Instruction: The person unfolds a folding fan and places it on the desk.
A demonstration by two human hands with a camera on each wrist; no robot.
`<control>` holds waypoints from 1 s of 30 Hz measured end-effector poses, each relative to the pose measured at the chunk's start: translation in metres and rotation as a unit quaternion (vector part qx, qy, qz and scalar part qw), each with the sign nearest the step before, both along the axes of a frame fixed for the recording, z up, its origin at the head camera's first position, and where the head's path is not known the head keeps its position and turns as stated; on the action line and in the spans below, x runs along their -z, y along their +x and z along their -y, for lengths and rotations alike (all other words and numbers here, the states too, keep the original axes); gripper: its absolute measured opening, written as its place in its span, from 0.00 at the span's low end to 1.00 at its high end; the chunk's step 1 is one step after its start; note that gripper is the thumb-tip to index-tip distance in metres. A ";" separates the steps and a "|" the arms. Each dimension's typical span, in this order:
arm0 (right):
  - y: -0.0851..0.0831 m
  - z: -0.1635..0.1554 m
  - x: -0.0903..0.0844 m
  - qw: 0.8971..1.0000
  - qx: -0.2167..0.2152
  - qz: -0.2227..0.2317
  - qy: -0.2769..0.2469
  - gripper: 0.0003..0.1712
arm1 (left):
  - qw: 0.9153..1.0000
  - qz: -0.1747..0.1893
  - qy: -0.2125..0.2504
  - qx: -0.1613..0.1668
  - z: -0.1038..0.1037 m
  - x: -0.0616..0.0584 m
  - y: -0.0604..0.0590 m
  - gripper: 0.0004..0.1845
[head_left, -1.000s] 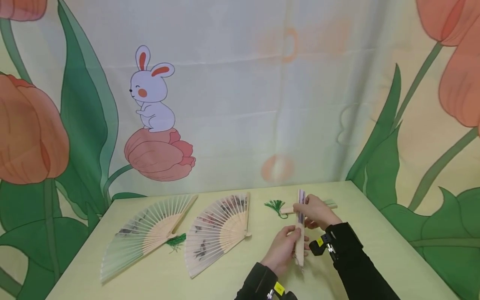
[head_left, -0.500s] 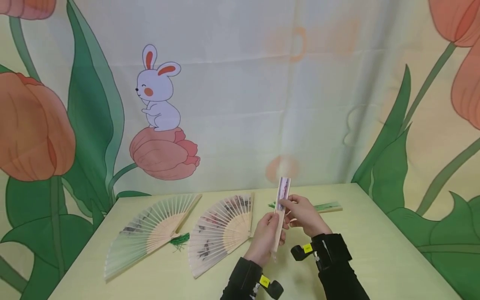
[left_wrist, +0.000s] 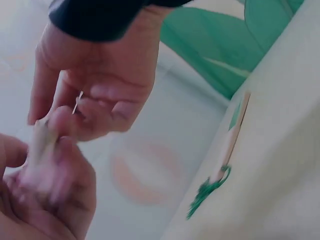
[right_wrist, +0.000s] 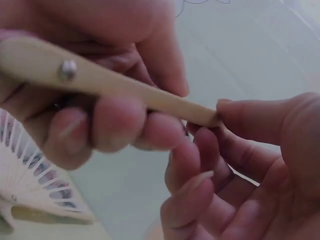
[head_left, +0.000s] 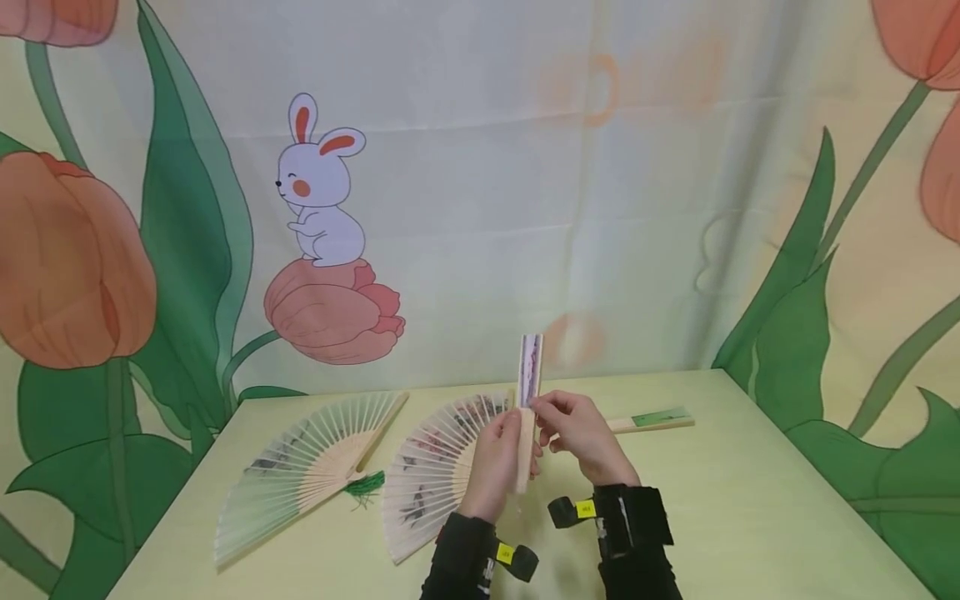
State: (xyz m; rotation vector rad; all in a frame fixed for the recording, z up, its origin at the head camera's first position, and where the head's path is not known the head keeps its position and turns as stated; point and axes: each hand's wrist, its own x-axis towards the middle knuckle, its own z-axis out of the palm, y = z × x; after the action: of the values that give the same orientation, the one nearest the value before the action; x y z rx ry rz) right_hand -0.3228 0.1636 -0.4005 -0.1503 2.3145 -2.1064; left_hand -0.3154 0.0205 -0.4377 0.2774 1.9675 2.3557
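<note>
A folded folding fan [head_left: 530, 371] with a purple-patterned strip stands nearly upright above the table, in front of an unfolded fan. My left hand [head_left: 487, 467] grips its pale wooden lower part, fingers curled round it. With thumb and fingertips, my right hand [head_left: 581, 435] pinches the fan about halfway up. Seen from the right wrist, the wooden guard [right_wrist: 100, 80] with its metal rivet lies across the left hand's fingers. The left wrist view is blurred where the hands meet.
Two unfolded fans lie on the left of the table: a green one [head_left: 318, 475] with a green tassel [head_left: 365, 484] and a white flowered one [head_left: 423, 483]. A folded green fan [head_left: 663, 419] lies behind the right hand. A printed cloth [head_left: 480, 208] hangs behind.
Both hands have moved left and lifted the folded fan off the table area near the folded green one. It now stands more upright, partly covering the white flowered fan.
</note>
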 end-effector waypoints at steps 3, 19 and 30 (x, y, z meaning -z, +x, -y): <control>0.002 0.005 0.002 1.000 -0.015 -0.011 -0.012 0.12 | 0.999 -0.021 -0.041 -0.010 0.014 -0.003 0.001 0.23; -0.008 0.014 -0.003 0.995 -0.043 -0.059 0.067 0.11 | 0.962 -0.120 -0.236 -0.059 0.037 -0.014 -0.006 0.12; -0.009 0.017 0.000 0.998 -0.029 -0.031 0.048 0.08 | 0.956 -0.125 -0.257 -0.067 0.035 -0.012 -0.008 0.11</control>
State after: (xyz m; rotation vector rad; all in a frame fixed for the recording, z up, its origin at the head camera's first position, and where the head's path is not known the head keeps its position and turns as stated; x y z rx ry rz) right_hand -0.3313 0.1461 -0.4002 -0.2817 2.4087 -1.9876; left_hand -0.3236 -0.0142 -0.4254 0.4340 2.7006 1.8451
